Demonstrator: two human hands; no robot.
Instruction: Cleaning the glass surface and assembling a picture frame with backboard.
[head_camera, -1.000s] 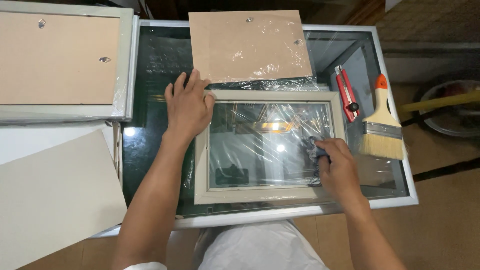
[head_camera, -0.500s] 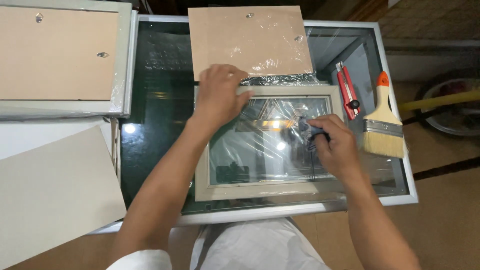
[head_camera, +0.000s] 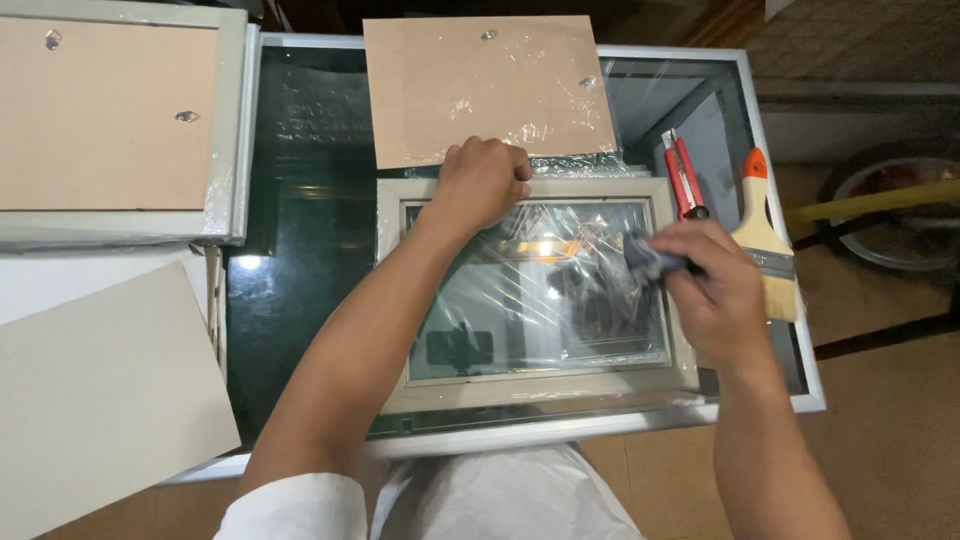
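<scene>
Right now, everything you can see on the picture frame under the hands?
The picture frame lies flat on the glass-topped table, landscape, a pale beige moulding around a glossy pane with crinkled clear film over it. The left hand presses on its top rail; the right hand holds a small dark cloth against the pane near the right edge.

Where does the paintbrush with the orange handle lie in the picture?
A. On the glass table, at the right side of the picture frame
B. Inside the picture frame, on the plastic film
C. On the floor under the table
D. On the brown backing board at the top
A. The paintbrush lies on the glass table, right of the picture frame, partly behind the right hand.
</scene>
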